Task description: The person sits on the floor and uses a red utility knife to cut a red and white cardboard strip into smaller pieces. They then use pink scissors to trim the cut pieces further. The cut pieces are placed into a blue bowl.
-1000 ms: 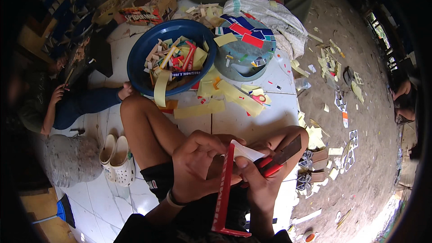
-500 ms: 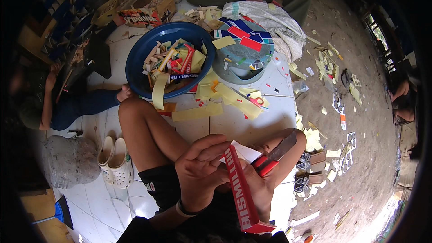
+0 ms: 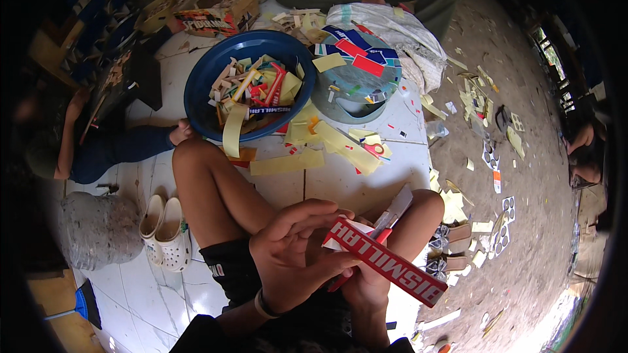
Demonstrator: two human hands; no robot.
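Note:
My left hand [image 3: 288,248] pinches one end of a red strip [image 3: 392,265] with white lettering, its thumb lying along the near edge. A white flap of paper [image 3: 332,244] sticks out by that end, close to the fingertips. Behind the strip, my right hand [image 3: 367,287] grips a red-handled cutter knife [image 3: 384,235], partly hidden by the strip. Its wide grey blade [image 3: 398,208] points up and away over my right knee. The strip slants down to the right across my right hand.
Ahead stands a blue basin [image 3: 196,101] of wood pieces and paper scraps. Beside it, an upturned grey-green tub [image 3: 353,111] bears red and blue cards. Scissors [image 3: 374,149] lie among yellow strips. White clogs [image 3: 173,235] are at left. Other people sit left and at the back.
The red strip has swung from nearly upright to slanting down rightward, over my right hand. The cutter's blade has turned to point more steeply away.

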